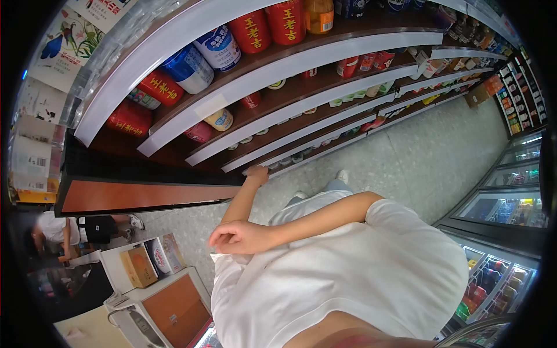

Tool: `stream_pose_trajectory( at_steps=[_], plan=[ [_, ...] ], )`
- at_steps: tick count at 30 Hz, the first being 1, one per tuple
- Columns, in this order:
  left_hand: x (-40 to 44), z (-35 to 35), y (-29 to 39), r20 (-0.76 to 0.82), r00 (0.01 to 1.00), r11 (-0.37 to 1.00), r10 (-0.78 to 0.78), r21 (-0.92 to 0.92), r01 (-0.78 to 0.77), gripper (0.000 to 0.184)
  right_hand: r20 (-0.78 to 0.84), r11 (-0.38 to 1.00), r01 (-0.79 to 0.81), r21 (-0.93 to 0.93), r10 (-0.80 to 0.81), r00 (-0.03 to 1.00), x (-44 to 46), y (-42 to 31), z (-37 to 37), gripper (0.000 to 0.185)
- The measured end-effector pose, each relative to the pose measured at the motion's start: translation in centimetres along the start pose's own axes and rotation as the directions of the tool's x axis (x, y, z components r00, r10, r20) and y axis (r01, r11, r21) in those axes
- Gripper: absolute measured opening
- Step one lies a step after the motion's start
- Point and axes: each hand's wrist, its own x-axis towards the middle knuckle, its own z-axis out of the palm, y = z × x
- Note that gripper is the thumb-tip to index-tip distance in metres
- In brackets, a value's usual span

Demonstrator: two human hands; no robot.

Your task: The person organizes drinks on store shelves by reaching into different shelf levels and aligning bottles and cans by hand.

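My left hand (257,173) is stretched down by the end of the lower shelves (272,171), close to the shelf edge. Its fingers are too small and turned away to make out, and nothing shows in it. Bent across my body, my right hand (235,237) lies over my left arm, just beside the left sleeve of my white T-shirt (348,272). Its fingers curve loosely, with a gap by the thumb and no object visible in them. Red cans (250,33) with yellow characters and a blue-and-white can (217,48) stand on the upper shelf, beyond both hands.
Glass-door drink coolers (493,284) line the right side. At lower left are a counter (125,304) with a cardboard box (139,267) and a telephone (139,327). A seated person (58,229) is behind the shelf end. Grey floor (418,139) runs between shelves and coolers.
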Motion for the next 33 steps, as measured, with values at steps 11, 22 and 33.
stream_pose_trajectory(
  at_steps=[11, 22, 33],
  plan=[
    [-4.7, 0.2, -3.3, -0.045, 0.999, 0.999, -0.012, -0.037, 0.01, 0.029, 0.028, 0.9, -0.431, -0.064, 0.433, 0.901, -1.8, -1.7, 1.1, 0.025],
    [-4.1, -0.2, -3.0, -0.04, 0.999, 0.999, -0.007, 0.051, 0.009, 0.029, 0.479, 0.98, 0.071, -0.188, 0.028, 0.878, 0.9, -6.2, 5.6, 0.016],
    [-2.1, -5.5, 1.7, -0.12, 0.966, 0.967, 0.23, 0.138, -0.213, 0.028, 0.465, 0.899, 0.163, -0.407, 0.05, 0.884, 4.8, -6.7, 6.6, 0.014]
  ],
)
